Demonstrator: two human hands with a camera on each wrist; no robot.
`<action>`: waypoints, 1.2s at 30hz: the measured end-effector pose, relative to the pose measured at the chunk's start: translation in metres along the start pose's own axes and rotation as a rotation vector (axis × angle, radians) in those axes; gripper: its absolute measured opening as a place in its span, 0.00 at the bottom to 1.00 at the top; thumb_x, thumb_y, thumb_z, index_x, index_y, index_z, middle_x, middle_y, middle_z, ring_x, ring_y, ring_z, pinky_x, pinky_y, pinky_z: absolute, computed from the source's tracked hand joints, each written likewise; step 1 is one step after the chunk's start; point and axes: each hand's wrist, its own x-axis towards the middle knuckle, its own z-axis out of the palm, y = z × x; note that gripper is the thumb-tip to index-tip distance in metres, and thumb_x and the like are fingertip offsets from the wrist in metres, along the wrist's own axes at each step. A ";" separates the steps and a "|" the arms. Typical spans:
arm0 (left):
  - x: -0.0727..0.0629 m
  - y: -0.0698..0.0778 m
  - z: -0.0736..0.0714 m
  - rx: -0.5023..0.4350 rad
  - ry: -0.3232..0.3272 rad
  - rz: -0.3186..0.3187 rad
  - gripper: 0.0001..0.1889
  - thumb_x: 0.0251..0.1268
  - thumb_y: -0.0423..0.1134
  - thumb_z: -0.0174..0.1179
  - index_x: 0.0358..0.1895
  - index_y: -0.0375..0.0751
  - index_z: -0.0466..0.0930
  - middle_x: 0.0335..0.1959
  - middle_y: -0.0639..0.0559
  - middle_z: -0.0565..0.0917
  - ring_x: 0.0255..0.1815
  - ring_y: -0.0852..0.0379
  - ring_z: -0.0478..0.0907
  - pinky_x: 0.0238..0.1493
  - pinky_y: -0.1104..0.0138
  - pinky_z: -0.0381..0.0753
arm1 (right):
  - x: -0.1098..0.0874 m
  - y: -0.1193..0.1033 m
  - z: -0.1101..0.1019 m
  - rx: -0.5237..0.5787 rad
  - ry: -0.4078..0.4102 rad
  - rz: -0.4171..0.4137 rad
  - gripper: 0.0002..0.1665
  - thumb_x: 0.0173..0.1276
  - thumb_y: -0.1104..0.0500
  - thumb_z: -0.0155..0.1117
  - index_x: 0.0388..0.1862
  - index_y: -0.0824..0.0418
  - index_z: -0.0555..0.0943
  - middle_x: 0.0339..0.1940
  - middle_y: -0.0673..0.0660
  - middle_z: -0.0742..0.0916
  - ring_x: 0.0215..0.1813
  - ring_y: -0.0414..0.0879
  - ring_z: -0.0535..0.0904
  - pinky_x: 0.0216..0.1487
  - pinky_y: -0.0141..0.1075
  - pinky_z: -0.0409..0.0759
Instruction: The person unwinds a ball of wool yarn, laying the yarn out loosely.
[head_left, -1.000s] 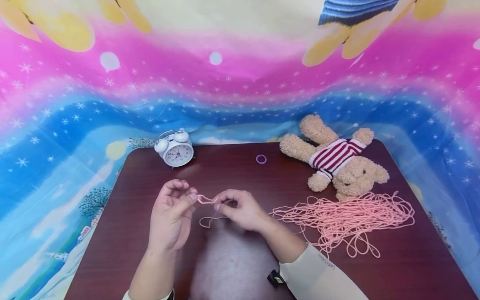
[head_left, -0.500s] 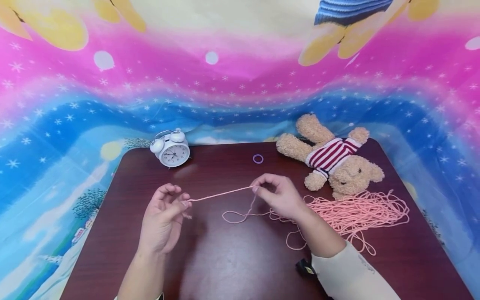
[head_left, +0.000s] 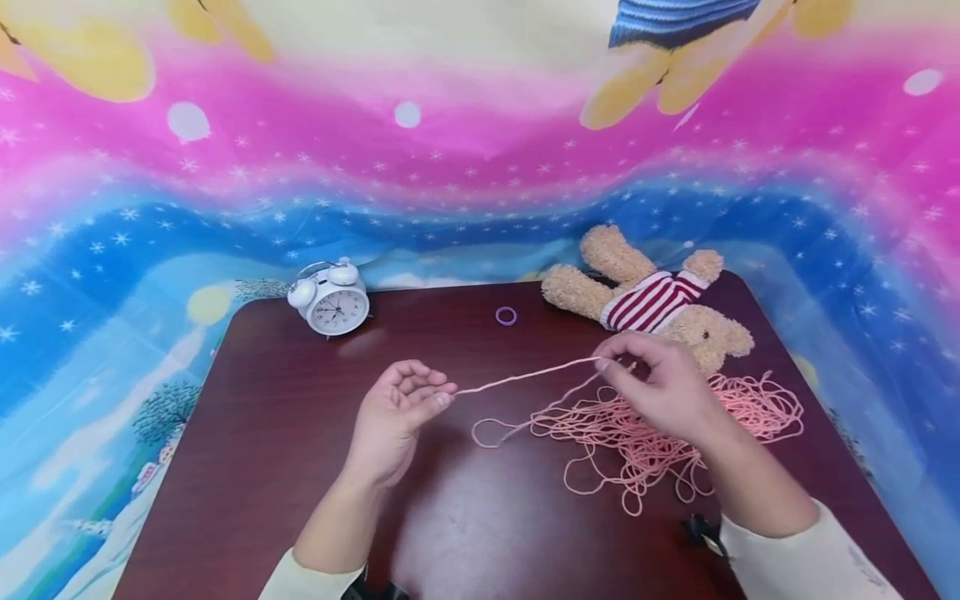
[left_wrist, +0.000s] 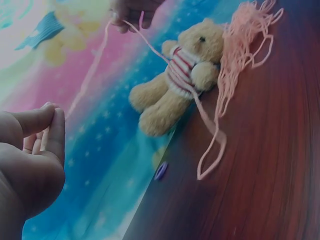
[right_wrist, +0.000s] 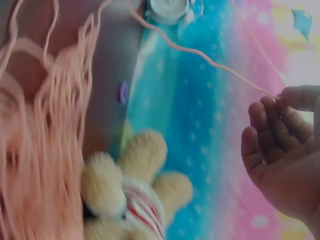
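A length of pink yarn (head_left: 525, 376) stretches between my two hands above the table. Its end is pinched between thumb and forefinger of my left hand (head_left: 397, 417), whose other fingers curl loosely. My right hand (head_left: 660, 387) pinches the same strand farther along, higher and to the right. From there the yarn drops to a small loop on the tabletop and runs into a loose pink heap (head_left: 645, 442) under the right forearm. In the right wrist view the right thumb (right_wrist: 300, 97) presses the strand against the forefinger.
A teddy bear (head_left: 652, 300) in a striped sweater lies at the back right, partly behind the right hand. A white alarm clock (head_left: 337, 308) stands at the back left. Between them lies a purple ring (head_left: 506, 316). A printed cloth (head_left: 480, 183) hangs behind the dark table (head_left: 247, 467).
My right hand has moved right and upward along the yarn, lengthening the strand between the hands. My left hand has shifted right after a small move left. The view has turned slightly right.
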 end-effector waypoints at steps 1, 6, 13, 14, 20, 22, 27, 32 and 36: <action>0.002 -0.002 0.005 0.002 -0.009 -0.006 0.21 0.61 0.13 0.62 0.52 0.34 0.70 0.45 0.40 0.82 0.47 0.49 0.88 0.57 0.57 0.85 | -0.002 0.001 -0.008 -0.030 0.009 -0.012 0.08 0.70 0.65 0.70 0.42 0.52 0.87 0.39 0.45 0.90 0.36 0.40 0.83 0.40 0.30 0.81; 0.011 -0.013 0.031 0.022 -0.074 -0.038 0.20 0.61 0.14 0.63 0.51 0.32 0.71 0.45 0.37 0.83 0.47 0.48 0.89 0.56 0.56 0.86 | -0.014 0.011 -0.045 -0.150 0.056 -0.064 0.11 0.66 0.68 0.71 0.42 0.53 0.88 0.39 0.45 0.91 0.32 0.33 0.81 0.37 0.25 0.77; 0.026 -0.033 0.068 0.059 -0.203 -0.082 0.20 0.60 0.15 0.65 0.51 0.32 0.72 0.49 0.32 0.82 0.47 0.49 0.88 0.54 0.57 0.87 | -0.039 0.036 -0.079 -0.209 0.099 0.097 0.11 0.67 0.65 0.72 0.43 0.50 0.89 0.39 0.47 0.90 0.27 0.31 0.75 0.29 0.24 0.72; 0.028 -0.037 0.072 0.068 -0.220 -0.088 0.20 0.60 0.15 0.65 0.51 0.31 0.72 0.49 0.31 0.82 0.48 0.47 0.88 0.54 0.57 0.87 | -0.042 0.040 -0.082 -0.207 0.090 0.125 0.10 0.68 0.65 0.72 0.43 0.51 0.88 0.39 0.48 0.90 0.23 0.34 0.72 0.25 0.27 0.70; 0.038 -0.063 0.091 0.103 -0.286 -0.152 0.19 0.60 0.17 0.65 0.51 0.32 0.73 0.49 0.33 0.83 0.52 0.42 0.87 0.55 0.53 0.86 | -0.059 0.066 -0.094 -0.284 -0.025 0.282 0.06 0.74 0.55 0.69 0.47 0.51 0.87 0.28 0.51 0.83 0.15 0.36 0.62 0.17 0.35 0.64; 0.040 -0.071 0.095 0.119 -0.284 -0.167 0.19 0.60 0.16 0.65 0.51 0.33 0.73 0.49 0.33 0.83 0.51 0.44 0.88 0.55 0.53 0.86 | -0.061 0.077 -0.092 -0.298 -0.087 0.323 0.09 0.75 0.53 0.67 0.48 0.53 0.87 0.25 0.52 0.79 0.14 0.37 0.59 0.16 0.37 0.63; 0.047 -0.087 0.096 0.165 -0.278 -0.181 0.17 0.59 0.15 0.64 0.50 0.30 0.74 0.48 0.33 0.83 0.50 0.45 0.88 0.50 0.62 0.88 | -0.062 0.106 -0.076 -0.342 -0.205 0.320 0.11 0.75 0.54 0.66 0.49 0.57 0.87 0.28 0.50 0.85 0.20 0.38 0.70 0.25 0.37 0.72; 0.050 -0.097 0.084 0.206 -0.272 -0.202 0.18 0.59 0.15 0.64 0.51 0.27 0.73 0.51 0.27 0.82 0.54 0.36 0.85 0.49 0.64 0.88 | -0.063 0.118 -0.052 -0.359 -0.303 0.258 0.03 0.72 0.58 0.69 0.42 0.55 0.87 0.30 0.43 0.87 0.32 0.38 0.79 0.35 0.40 0.79; 0.051 -0.100 0.071 0.213 -0.275 -0.209 0.20 0.59 0.16 0.64 0.54 0.27 0.72 0.58 0.23 0.78 0.60 0.31 0.81 0.51 0.60 0.88 | -0.061 0.117 -0.043 -0.354 -0.346 0.247 0.03 0.70 0.60 0.70 0.42 0.55 0.86 0.30 0.41 0.86 0.35 0.39 0.82 0.38 0.42 0.81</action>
